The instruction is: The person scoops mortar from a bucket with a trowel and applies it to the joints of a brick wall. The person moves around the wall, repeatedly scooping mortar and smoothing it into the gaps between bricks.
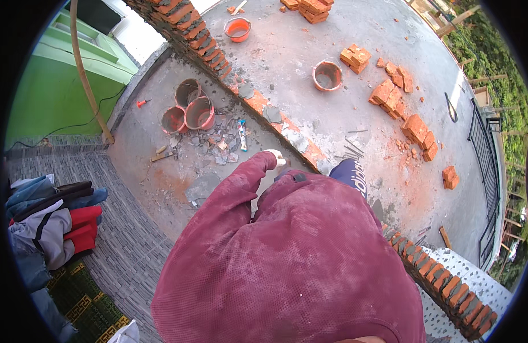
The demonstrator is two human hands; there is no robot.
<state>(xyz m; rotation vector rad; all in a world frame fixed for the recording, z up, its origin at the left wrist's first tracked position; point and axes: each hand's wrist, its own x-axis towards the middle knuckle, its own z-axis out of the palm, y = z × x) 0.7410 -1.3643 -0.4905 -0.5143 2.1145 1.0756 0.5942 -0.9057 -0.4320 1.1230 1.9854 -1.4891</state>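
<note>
Left hand (278, 158), its hold impossible to tell, is just left of the low brick row (286, 123); right hand hidden.

It was tight on the right, the low brick row (255, 104) just beside the left hand (277, 158)! Ahead-left, 3 buckets (199, 115) and scattered rubble (218, 144) barred the way; a lane ran between slim packet (242, 135) and row.

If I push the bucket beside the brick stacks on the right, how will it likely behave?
The bucket probably slides rather than rolls, since it stands upright. Its grey-stained inside suggests dried residue, perhaps adding slight weight.
</note>
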